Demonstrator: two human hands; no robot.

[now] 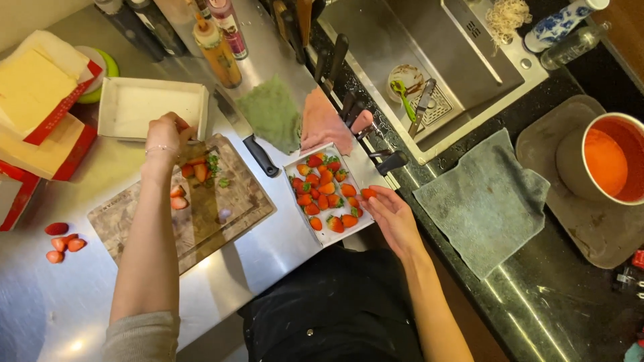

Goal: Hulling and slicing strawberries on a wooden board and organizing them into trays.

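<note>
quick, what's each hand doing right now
Left hand: closed on something at the cutting board; what it grips cannot be told.
Right hand: holding a strawberry beside the strawberry box.

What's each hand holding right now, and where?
Right hand pinches a strawberry at its fingertips beside the tray. Left hand grips something over the cutting board; unclear what.

A red strawberry [368,193] sits pinched at the right fingertips [377,199], just beside the white tray [295,165] of whole green-capped berries, while cut strawberry pieces [198,170] lie on the board [228,221] under the left fingers [180,127].
</note>
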